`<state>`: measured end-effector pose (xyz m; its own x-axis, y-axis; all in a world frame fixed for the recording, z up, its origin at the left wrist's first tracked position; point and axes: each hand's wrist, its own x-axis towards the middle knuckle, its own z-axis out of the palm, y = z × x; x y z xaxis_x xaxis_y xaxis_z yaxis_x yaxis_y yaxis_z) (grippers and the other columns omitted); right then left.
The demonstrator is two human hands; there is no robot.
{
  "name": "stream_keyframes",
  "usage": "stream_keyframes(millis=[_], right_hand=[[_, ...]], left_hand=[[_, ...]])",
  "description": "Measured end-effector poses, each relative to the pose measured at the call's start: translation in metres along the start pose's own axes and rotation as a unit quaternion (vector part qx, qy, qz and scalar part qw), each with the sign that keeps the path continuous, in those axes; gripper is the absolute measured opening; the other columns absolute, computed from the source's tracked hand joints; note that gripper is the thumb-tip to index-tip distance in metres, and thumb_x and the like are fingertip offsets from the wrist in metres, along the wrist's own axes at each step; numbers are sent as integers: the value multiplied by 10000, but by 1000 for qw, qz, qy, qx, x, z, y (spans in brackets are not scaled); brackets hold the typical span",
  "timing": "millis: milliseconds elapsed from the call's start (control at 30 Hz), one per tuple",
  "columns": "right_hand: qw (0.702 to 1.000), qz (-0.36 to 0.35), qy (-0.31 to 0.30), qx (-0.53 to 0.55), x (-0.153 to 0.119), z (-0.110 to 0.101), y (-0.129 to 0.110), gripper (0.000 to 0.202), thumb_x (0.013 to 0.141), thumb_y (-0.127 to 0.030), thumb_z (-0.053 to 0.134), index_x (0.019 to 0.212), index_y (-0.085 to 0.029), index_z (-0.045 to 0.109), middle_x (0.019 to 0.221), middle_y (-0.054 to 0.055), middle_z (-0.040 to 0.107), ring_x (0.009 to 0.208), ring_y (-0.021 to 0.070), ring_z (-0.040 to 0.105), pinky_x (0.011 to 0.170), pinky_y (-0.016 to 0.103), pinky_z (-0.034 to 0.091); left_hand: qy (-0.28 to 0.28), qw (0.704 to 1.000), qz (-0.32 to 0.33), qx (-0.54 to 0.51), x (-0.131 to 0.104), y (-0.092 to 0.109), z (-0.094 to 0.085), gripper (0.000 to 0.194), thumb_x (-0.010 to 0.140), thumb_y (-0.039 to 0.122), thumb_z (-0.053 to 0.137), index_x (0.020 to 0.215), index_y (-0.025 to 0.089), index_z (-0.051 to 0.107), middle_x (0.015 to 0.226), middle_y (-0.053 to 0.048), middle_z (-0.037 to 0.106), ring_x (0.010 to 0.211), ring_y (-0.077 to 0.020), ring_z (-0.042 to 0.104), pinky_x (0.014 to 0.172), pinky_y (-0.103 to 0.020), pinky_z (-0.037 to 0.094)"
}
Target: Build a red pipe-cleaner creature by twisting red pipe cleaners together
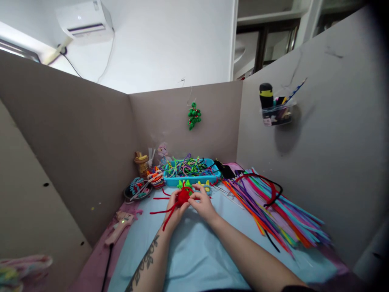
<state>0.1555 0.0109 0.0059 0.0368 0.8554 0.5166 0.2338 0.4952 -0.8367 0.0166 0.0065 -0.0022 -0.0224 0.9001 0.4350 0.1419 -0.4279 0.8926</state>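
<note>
A red fuzzy piece (183, 196) with long loose red stems is held between my two hands, above the light blue cloth. My left hand (174, 209) has its fingers wrapped round the left side of it, and red stems stick out past that hand to the left. On the right side, my right hand (203, 204) pinches the edge of the piece, where a small bit of green shows. Small green and yellow fuzzy pieces lie just behind the hands.
A blue tray (170, 181) of tangled stems stands behind the hands. Long coloured stems (273, 207) lie at the right, beside scissors (226, 192). At the left are a dark bowl (137, 198) and a pink glue gun (120, 229) with a cord. Grey partitions surround the table.
</note>
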Motion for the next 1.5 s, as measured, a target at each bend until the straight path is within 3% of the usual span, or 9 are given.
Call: stream_keyframes(millis=[100, 433, 600, 733, 867, 1033, 1200, 1400, 1500], right_hand=[[1000, -23, 13, -14, -1, 1, 1, 105, 661, -200, 605, 558, -187, 624, 1171, 61, 486, 1125, 222, 420, 995, 345, 276], [1000, 7, 21, 9, 0, 4, 12, 108, 663, -238, 616, 571, -182, 618, 1163, 72, 470, 1102, 235, 439, 973, 361, 305], [999, 18, 28, 40, 0, 6, 10, 160, 685, -301, 616, 580, -182, 599, 1130, 75, 484, 1075, 234, 451, 877, 339, 379], [986, 63, 62, 142, 5, 5, 11, 214, 700, -399, 605, 745, -194, 567, 861, 40, 558, 800, 182, 519, 668, 289, 416], [972, 99, 19, 214, 7, 5, 13, 235, 716, -393, 576, 632, -178, 534, 590, -30, 487, 572, 114, 431, 568, 244, 342], [944, 199, 3, 261, 1, 20, 14, 221, 643, -333, 598, 535, -180, 480, 436, -71, 393, 437, 76, 318, 449, 224, 219], [871, 316, 2, 375, -6, 34, 7, 218, 546, -317, 646, 589, -185, 477, 427, -88, 399, 393, 60, 325, 414, 200, 193], [838, 312, 17, 448, -8, 34, 4, 274, 506, -327, 689, 572, -188, 463, 458, -68, 431, 425, 72, 366, 422, 203, 249], [853, 286, -12, 437, -10, 31, 3, 267, 568, -380, 679, 615, -184, 503, 503, -51, 451, 450, 79, 378, 439, 210, 262]], left_hand=[[-37, 999, -14, -18, 2, -1, -1, 505, 658, 282, 669, 1105, 194, 452, 1071, -75, 582, 930, -198, 589, 821, -350, 467], [-42, 998, 40, 29, 3, -13, -3, 510, 649, 285, 675, 1111, 178, 488, 1134, -103, 556, 1024, -235, 546, 874, -399, 441], [-36, 996, 65, 47, 1, -7, -3, 372, 822, 305, 463, 1178, 201, 497, 1221, -92, 535, 1139, -205, 485, 977, -385, 367], [-25, 993, 83, 86, 2, -3, -7, 395, 859, 322, 390, 1211, 185, 505, 1274, -90, 511, 1200, -197, 435, 1028, -367, 313], [-31, 983, 92, 154, 1, -5, -10, 397, 879, 343, 340, 1184, 179, 533, 1201, -101, 568, 1131, -207, 497, 983, -391, 367], [94, 967, 139, 194, -1, 0, -10, 411, 899, 360, 272, 1053, 175, 604, 1142, -104, 587, 1133, -222, 480, 1002, -447, 328], [139, 978, 127, 90, -6, 10, -6, 410, 902, 378, 277, 908, 156, 623, 964, -110, 645, 931, -203, 595, 856, -378, 463], [165, 978, 107, 69, -5, 18, -2, 436, 894, 407, 287, 815, 162, 639, 895, -120, 658, 883, -211, 609, 864, -394, 458], [195, 978, 67, 32, -1, 15, -3, 432, 877, 450, 308, 796, 162, 619, 856, -119, 665, 839, -216, 623, 812, -385, 481]])
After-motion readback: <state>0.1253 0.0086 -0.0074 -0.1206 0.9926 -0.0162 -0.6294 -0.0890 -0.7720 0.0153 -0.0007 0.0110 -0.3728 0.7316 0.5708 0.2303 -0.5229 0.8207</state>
